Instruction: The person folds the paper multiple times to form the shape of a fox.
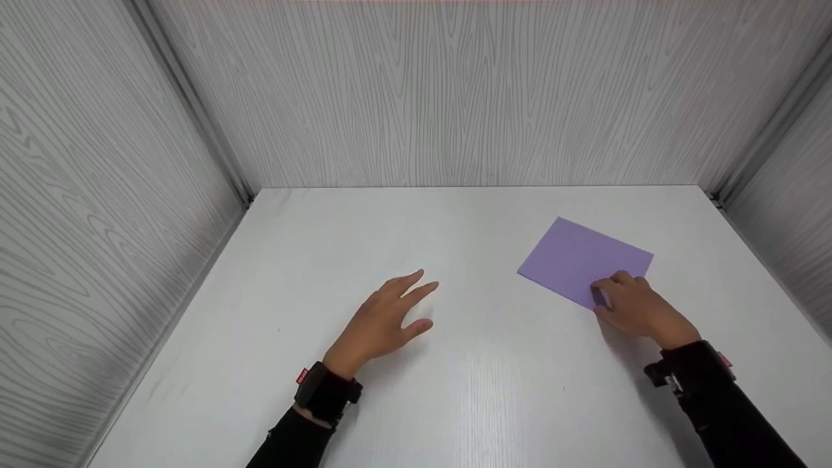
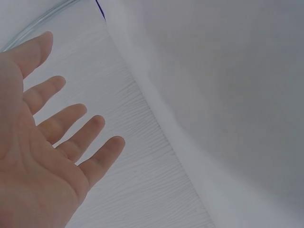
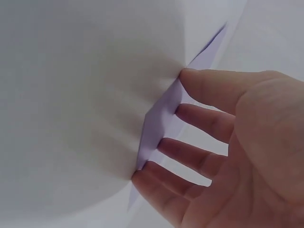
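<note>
A purple sheet of paper point(image 1: 572, 257) lies at an angle on the right half of the white table. My right hand point(image 1: 634, 305) is at its near corner, with curled fingers and thumb pinching that part. Seen in the right wrist view, the purple paper point(image 3: 164, 111) has a darker portion between the thumb and fingertips of the right hand point(image 3: 213, 137). My left hand point(image 1: 383, 318) is over the table left of the paper, fingers spread and holding nothing. The palm of the left hand point(image 2: 38, 156) faces the camera in the left wrist view.
The white tabletop point(image 1: 468, 390) meets a grey wood-grain panel point(image 1: 442, 97) at the back. Similar panels stand at the left side point(image 1: 84, 227) and right side point(image 1: 793, 175). Black bands with small devices point(image 1: 325, 393) sit on both wrists.
</note>
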A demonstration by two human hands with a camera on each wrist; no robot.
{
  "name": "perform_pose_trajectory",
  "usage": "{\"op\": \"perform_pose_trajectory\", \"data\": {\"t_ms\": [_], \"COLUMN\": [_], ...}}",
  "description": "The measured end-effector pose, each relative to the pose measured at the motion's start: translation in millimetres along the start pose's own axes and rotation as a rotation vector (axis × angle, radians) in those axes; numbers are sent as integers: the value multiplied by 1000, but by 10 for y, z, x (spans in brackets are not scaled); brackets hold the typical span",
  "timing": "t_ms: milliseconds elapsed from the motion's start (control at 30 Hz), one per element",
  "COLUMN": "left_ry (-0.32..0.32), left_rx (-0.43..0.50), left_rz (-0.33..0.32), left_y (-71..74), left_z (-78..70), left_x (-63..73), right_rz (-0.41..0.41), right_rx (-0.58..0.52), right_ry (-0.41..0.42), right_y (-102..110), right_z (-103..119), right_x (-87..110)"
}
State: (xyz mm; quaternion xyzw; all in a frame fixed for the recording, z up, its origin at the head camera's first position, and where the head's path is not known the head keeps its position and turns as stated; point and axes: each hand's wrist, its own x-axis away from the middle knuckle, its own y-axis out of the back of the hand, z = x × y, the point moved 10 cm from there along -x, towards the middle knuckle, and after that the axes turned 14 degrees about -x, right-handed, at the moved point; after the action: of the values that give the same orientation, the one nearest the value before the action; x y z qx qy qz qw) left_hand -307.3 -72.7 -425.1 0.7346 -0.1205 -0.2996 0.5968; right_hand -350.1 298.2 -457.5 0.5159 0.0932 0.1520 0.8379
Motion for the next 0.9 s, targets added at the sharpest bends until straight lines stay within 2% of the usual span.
{"op": "perform_pose_trajectory", "data": {"t_ms": [167, 467, 633, 833, 900], "left_ry": [8, -28, -4, 29, 28], "left_rx": [1, 12, 37, 45, 41], "left_rz": [37, 88, 166, 291, 313], "left_y": [-36, -118, -212, -362, -393], "left_z": [6, -11, -16, -68, -98], "left_x": [-74, -220, -252, -251, -242], "right_rz": [-4, 17, 19, 37, 39], "right_rx": [18, 34, 83, 103, 106], "right_ry": [51, 185, 255, 293, 307], "right_y": [-137, -334, -442, -584, -620], "right_z": [319, 908, 1210, 1459, 1534], "right_x": [-23, -12, 21, 87, 113]}}
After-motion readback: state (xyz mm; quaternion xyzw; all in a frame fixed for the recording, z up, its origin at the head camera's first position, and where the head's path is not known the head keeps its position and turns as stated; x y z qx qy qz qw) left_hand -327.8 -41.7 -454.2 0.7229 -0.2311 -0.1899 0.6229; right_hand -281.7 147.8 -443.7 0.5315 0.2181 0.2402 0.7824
